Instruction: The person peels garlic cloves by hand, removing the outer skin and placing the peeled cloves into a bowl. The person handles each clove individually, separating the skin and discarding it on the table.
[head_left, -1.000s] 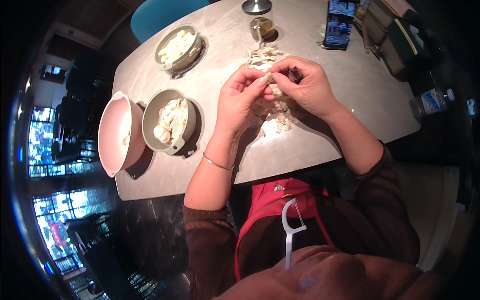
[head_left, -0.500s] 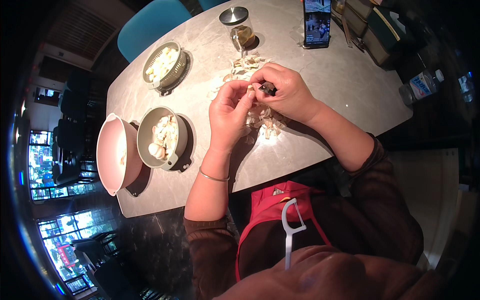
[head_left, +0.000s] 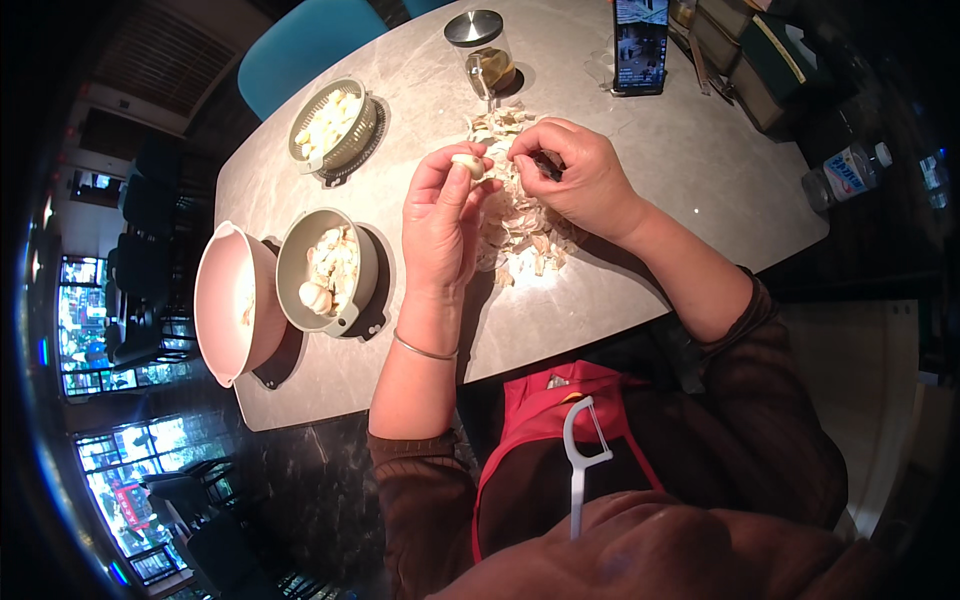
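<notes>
A pale garlic clove (head_left: 467, 163) is pinched between the thumb and fingers of my left hand (head_left: 440, 215). To its right, my right hand (head_left: 585, 180) is closed around a small black tool (head_left: 548, 164), whose kind I cannot make out because the fingers cover most of it. A gap separates the two hands. Beneath and between them, garlic skins (head_left: 525, 235) lie in a loose heap on the table. Left of my left hand, a grey-green bowl (head_left: 287, 270) holds garlic cloves and a whole bulb (head_left: 315, 298).
A slotted basket (head_left: 350, 150) with peeled cloves stands at the far left of the marbled table (head_left: 400, 370). Beside the bowl leans a pink bowl (head_left: 225, 310). At the back are a lidded glass jar (head_left: 490, 70) and a propped phone (head_left: 640, 45). A plastic bottle (head_left: 850, 172) is at right.
My hands have parted: the left moved slightly left, bringing the clove into fuller view, and the right shifted right with the black tool. More of the skin heap shows between them.
</notes>
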